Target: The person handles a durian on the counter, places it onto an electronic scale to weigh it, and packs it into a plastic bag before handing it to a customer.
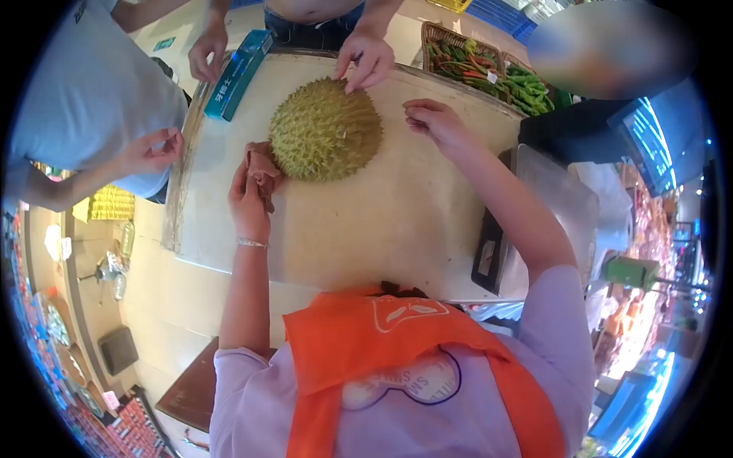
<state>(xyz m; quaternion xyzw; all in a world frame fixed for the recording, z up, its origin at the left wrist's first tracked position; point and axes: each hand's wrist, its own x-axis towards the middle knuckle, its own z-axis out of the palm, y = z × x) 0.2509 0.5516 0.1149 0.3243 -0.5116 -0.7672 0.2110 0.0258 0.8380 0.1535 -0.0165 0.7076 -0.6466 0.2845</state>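
Observation:
A spiky green-yellow durian (326,131) rests on the pale tabletop. My left hand (248,202) is closed on a reddish-brown cloth (262,174), which touches the durian's lower left side. To the right of the fruit, apart from it, my right hand (434,122) is over the table with its fingers curled together and nothing visible in them. Another person's hand (366,61) reaches to the durian's top from the far side. That person's other hand (208,55) is beside a long teal box (238,76) at the table's far left.
Wicker baskets of peppers (466,70) stand past the far right edge. A metal-topped device (534,206), apparently a scale, sits at the right beside a dark screen (645,141). Another person (99,99) stands at the left, a hand (155,153) near the table edge (175,198).

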